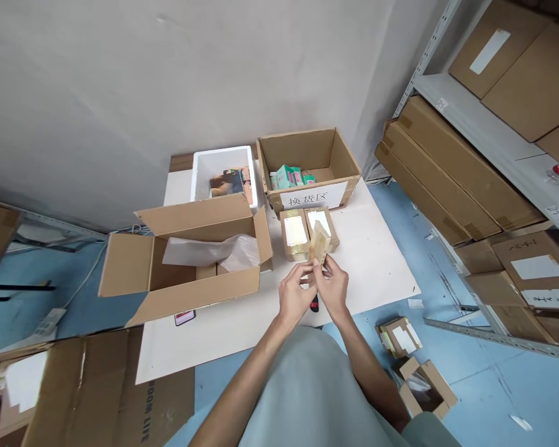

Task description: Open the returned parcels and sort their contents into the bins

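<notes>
Both my hands meet above a white sheet [377, 261] on the floor, and together they hold a small flat tan packet [319, 243] upright. My left hand [295, 293] pinches its lower left edge. My right hand [333, 287] grips its lower right side, fingers curled. Just beyond the packet lie two small brown boxes with pale labels [307, 231]. A dark and red object [314, 304] shows on the sheet under my hands.
An open cardboard box with white paper inside [200, 261] stands left. Behind are a white foam box [223, 171] and a labelled carton holding green packs [310, 167]. Metal shelving with cartons [494, 155] fills the right. Opened small boxes [414, 366] lie on the blue floor.
</notes>
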The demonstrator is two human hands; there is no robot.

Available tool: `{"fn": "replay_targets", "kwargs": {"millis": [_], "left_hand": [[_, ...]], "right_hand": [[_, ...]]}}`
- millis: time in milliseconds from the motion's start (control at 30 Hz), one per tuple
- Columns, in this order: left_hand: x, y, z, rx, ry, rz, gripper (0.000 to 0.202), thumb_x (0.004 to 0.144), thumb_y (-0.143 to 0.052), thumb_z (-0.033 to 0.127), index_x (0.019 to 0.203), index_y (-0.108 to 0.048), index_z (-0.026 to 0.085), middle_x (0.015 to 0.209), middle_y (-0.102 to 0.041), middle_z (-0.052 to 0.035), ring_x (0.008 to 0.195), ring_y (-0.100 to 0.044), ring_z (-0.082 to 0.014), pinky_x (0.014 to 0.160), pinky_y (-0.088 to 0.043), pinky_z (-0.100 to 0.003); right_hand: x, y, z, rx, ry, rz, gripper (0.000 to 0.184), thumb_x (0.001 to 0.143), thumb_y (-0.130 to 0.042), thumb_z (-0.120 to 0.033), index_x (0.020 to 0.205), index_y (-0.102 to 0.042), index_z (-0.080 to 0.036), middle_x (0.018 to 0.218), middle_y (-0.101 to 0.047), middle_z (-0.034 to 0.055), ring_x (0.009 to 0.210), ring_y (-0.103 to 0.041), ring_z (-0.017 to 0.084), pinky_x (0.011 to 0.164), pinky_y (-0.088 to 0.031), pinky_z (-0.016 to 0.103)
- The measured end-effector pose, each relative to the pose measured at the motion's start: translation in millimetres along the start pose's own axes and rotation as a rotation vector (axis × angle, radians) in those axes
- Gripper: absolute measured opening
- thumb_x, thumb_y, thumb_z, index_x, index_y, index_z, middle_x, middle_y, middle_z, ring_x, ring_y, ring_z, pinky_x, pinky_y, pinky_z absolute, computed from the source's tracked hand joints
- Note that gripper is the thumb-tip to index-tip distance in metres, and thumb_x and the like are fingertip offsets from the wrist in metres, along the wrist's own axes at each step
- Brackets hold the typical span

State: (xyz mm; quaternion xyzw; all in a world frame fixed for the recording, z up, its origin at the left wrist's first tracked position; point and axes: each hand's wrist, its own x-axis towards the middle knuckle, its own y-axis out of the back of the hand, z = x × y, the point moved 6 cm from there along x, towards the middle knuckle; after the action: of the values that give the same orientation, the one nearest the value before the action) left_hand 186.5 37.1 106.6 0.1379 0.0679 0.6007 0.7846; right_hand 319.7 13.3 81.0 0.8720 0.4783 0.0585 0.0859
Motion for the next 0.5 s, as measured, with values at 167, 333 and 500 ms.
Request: {"fn": "replay_targets", "kwargs": {"millis": [167,333,500], "left_hand": [[5,49.6,-2,-0.125,0.018,-0.017,0.039,0.09,-0.083,0.048,0.122,-0.078,0.026,0.142,-0.074,-0.0127,0.128,-0.074,-0.0302,0.105,-0.065,-0.047],[12,119.5,-8,-0.241,0.13,-0.048,0.07,0.088,-0.085,0.063,0.145,-0.069,0.025,0.15,-0.071,-0.0172,0.134,-0.071,-0.0338,0.109,-0.063,-0.049],[6,132.1,-1,-0.41,0.183,-0.36,0.068,0.085,-0.084,0.073,0.128,-0.081,0.021,0.131,-0.08,-0.0179,0.121,-0.077,-0.0376,0.103,-0.065,-0.05]], "right_hand": [[3,4,-21,0.192,-0.037,-0.041,0.038,0.097,-0.07,-0.059,0.096,-0.075,-0.021,0.086,-0.08,0.0032,0.079,-0.077,0.022,0.071,-0.062,0.03],[-7,9,-45,0.443,-0.163,-0.079,0.047,0.091,-0.077,-0.061,0.114,-0.08,-0.02,0.098,-0.085,0.0075,0.091,-0.081,0.029,0.076,-0.067,0.036],[-16,-11,-64,0.461,-0.149,-0.107,0.049,0.089,-0.079,-0.063,0.112,-0.081,-0.02,0.099,-0.085,0.008,0.1,-0.082,0.031,0.082,-0.068,0.039]]}}
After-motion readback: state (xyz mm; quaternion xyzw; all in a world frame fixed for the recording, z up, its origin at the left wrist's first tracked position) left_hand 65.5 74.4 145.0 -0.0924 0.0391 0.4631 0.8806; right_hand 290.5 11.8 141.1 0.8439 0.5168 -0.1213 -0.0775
